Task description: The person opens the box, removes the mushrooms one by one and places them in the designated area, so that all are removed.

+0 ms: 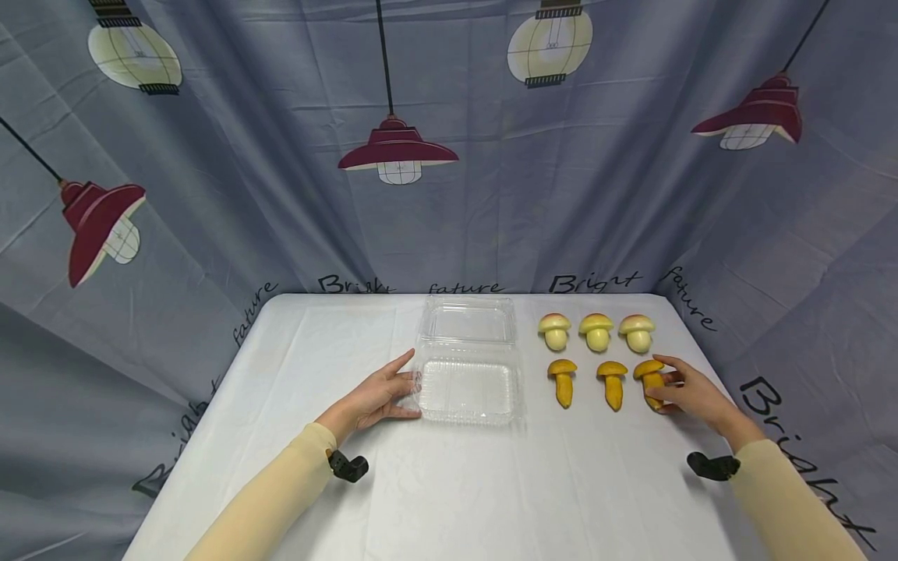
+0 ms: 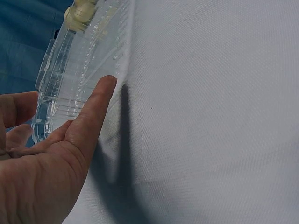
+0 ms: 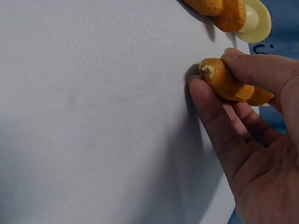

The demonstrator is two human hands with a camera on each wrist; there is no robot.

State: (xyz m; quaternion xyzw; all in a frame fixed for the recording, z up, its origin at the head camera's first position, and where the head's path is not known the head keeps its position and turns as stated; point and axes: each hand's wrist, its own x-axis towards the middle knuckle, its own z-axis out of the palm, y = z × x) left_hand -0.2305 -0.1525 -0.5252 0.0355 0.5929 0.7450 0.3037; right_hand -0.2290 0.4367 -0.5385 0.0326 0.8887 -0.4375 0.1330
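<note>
My right hand (image 1: 694,395) has its thumb and fingers on either side of an orange-brown toy mushroom (image 1: 651,377), pinching it at the right end of the front row. In the right wrist view the same mushroom (image 3: 219,79) lies on its side at the white cloth, its stem tip toward the camera. At the left edge of a clear plastic clamshell box (image 1: 468,391), my left hand (image 1: 379,396) rests with fingers spread, touching its side. The box's lid (image 1: 468,321) is folded back behind its base. Straight fingers (image 2: 91,112) lie along the box wall in the left wrist view.
Two more orange-brown mushrooms, one at the left (image 1: 563,383) and one in the middle (image 1: 613,385), share the front row. Behind them lie a left (image 1: 555,332), a middle (image 1: 596,333) and a right pale-yellow mushroom (image 1: 637,333). A printed curtain (image 1: 449,226) hangs behind the white table (image 1: 491,491).
</note>
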